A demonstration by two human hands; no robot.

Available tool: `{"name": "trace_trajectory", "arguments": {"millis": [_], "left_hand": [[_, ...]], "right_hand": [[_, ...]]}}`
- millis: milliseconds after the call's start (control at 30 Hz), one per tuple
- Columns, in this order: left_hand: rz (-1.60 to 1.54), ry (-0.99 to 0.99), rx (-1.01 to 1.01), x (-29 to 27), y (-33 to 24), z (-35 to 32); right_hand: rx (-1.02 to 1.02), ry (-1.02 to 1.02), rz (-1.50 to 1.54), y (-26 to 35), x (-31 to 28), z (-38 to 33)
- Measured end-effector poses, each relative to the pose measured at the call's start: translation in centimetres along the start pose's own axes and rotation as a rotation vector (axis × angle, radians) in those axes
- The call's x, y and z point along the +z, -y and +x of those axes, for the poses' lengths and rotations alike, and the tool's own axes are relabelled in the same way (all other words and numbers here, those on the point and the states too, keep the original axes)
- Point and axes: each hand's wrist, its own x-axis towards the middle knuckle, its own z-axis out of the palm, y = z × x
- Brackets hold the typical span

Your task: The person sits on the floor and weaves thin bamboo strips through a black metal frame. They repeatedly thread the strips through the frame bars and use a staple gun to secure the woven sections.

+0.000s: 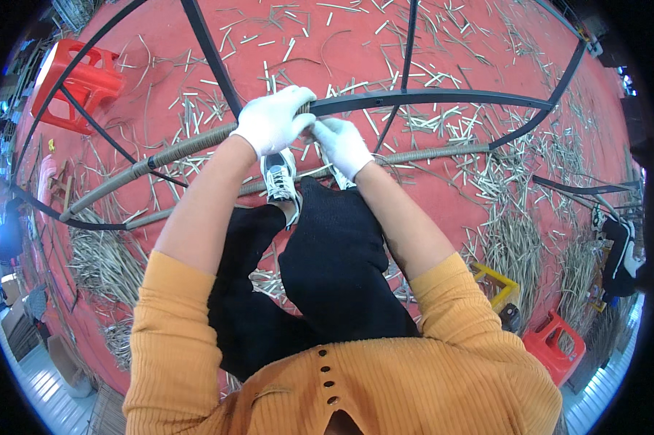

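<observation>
My left hand (pixel 272 119) has its grip clamped over the black metal frame bar (pixel 428 98) at the end of the tan wrapping (pixel 189 147), pinning it taut, while my right hand (pixel 344 145) pinches the strand just beside it. The frame stands on the red floor (pixel 443 196) over my shoes (pixel 279 176), among scattered cut strips (pixel 501 181).

White-gloved left hand (pixel 272 119) gripping the black metal frame bar (pixel 428 98) at its wicker-wrapped section (pixel 189 147), right hand (pixel 343 145) just beside it, cut reed scraps (pixel 443 119) littering red floor (pixel 472 210), red plastic stool (pixel 77 83) nearby
</observation>
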Motion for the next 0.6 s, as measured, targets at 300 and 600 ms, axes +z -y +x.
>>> {"name": "trace_trajectory", "arguments": {"millis": [300, 600], "left_hand": [[-0.182, -0.508, 0.132, 2.3, -1.0, -2.0], [0.006, -0.295, 0.050, 2.1, -1.7, 0.2]], "right_hand": [[-0.257, -0.088, -0.098, 7.5, -1.2, 2.5], [-0.893, -0.499, -0.824, 7.5, -1.3, -2.3]]}}
